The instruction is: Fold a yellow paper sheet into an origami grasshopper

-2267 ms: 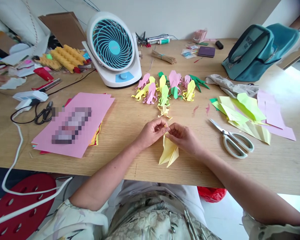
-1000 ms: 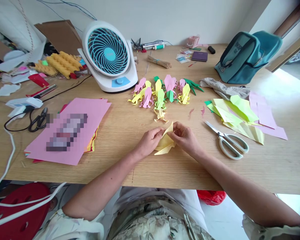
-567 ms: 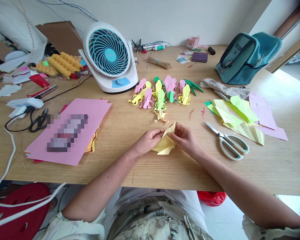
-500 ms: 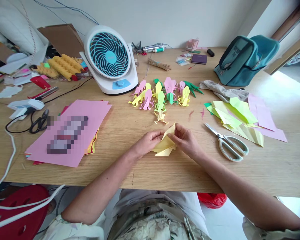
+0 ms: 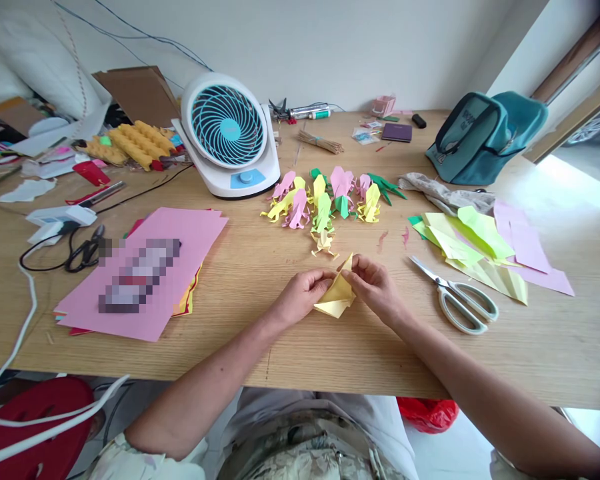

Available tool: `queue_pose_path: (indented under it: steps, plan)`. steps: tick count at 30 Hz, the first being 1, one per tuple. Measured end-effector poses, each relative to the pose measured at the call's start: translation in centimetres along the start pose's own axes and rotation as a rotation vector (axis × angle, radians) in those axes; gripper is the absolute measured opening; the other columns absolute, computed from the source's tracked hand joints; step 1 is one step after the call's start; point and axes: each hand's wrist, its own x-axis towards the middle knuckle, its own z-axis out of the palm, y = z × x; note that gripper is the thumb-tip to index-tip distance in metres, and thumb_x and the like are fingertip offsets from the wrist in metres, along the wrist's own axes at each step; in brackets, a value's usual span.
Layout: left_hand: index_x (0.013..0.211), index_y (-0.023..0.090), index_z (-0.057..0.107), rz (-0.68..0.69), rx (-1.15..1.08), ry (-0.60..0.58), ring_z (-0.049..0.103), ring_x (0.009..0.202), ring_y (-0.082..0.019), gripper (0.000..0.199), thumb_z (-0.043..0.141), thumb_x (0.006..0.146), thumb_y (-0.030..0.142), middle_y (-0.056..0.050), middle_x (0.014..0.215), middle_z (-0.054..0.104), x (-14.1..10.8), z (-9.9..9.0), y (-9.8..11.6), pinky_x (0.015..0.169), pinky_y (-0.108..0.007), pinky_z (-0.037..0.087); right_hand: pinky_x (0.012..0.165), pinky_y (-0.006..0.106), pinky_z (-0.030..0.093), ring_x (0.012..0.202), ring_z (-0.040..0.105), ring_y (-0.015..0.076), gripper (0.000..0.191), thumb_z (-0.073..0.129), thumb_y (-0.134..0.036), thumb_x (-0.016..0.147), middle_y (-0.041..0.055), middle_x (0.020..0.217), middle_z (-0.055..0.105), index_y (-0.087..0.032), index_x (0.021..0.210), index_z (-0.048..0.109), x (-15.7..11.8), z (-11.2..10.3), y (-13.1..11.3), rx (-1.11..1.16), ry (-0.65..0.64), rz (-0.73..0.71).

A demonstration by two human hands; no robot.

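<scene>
Between my two hands is a partly folded piece of pale yellow paper (image 5: 337,300), with a pointed flap standing up at its top. My left hand (image 5: 307,293) pinches its left side between thumb and fingers. On the other side, my right hand (image 5: 373,283) grips the upper right edge, thumb in front. Just beyond the hands sits a small pale yellow folded paper figure (image 5: 324,244) with spread legs. Behind it stand several more folded figures, among them a pink one (image 5: 297,211), a light green one (image 5: 323,212) and a yellow one (image 5: 370,203).
Scissors (image 5: 460,293) lie right of my hands, near a pile of cut paper (image 5: 460,237). A white fan (image 5: 230,127) stands at the back left, behind a stack of pink paper (image 5: 180,233) bearing a blurred-out object. A teal bag (image 5: 480,140) stands back right.
The yellow paper's flaps have shifted, and its lower part looks narrower and more folded in. Both hands still grip it. The whole view has tilted slightly upward.
</scene>
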Motion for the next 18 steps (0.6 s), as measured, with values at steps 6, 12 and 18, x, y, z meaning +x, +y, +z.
queue_pose_path:
  steps: [6,12,18]
  plan:
    - [0.103,0.012,0.072,-0.106,-0.176,-0.039,0.066,0.083,-0.018,0.046,0.076,0.077,0.049,-0.008,0.096,0.073,-0.2,-0.2,0.2,0.073,-0.025,0.049,0.058,0.028,0.038,0.063,0.044,0.0137,0.029,0.064,-0.049,0.087,-0.0019,0.072,0.049,-0.023,0.082,0.052,-0.2,-0.1,-0.5,-0.155,0.026,-0.143]
    - [0.103,0.013,0.073,-0.159,-0.226,-0.072,0.067,0.087,-0.018,0.045,0.082,0.072,0.044,-0.007,0.099,0.074,-0.5,-0.4,1.2,0.080,-0.026,0.048,0.065,0.027,0.039,0.070,0.046,0.0135,0.013,0.061,-0.034,0.090,-0.0012,0.080,0.051,-0.023,0.086,0.057,-0.3,-0.7,-1.1,-0.203,-0.062,-0.230]
    - [0.100,0.013,0.074,-0.122,-0.201,-0.070,0.066,0.088,-0.018,0.043,0.081,0.073,0.045,-0.007,0.097,0.074,-0.4,-0.4,1.4,0.082,-0.027,0.047,0.070,0.029,0.042,0.074,0.052,0.0148,0.019,0.063,-0.041,0.089,0.0005,0.084,0.057,-0.022,0.087,0.059,-0.2,-1.2,-1.4,-0.166,-0.069,-0.243]
